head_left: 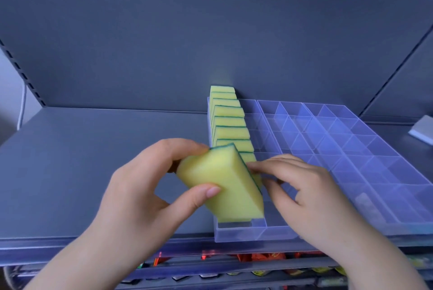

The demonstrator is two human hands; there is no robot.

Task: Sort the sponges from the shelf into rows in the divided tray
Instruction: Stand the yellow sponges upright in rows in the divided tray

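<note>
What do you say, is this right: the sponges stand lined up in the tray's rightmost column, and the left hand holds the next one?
No. The head view shows the row of sponges in the leftmost column of the divided tray, not the rightmost. The left hand does hold the next sponge.

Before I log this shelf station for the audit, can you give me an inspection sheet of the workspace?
Surface: grey shelf, carrying the tray at its front edge.
Job's things: clear divided tray; row of sponges standing on edge in its leftmost column; tilted sponge at that column's near end; no sponges seen in the other compartments.
Clutter: pale object at far right, unidentified.
Hands: left hand grips the tilted sponge; right hand, fingers straight, touches its green side.
Cables: what looks like a thin white cable at far left.
Surroundings: grey back panel; coloured packets on the shelf below.
</note>
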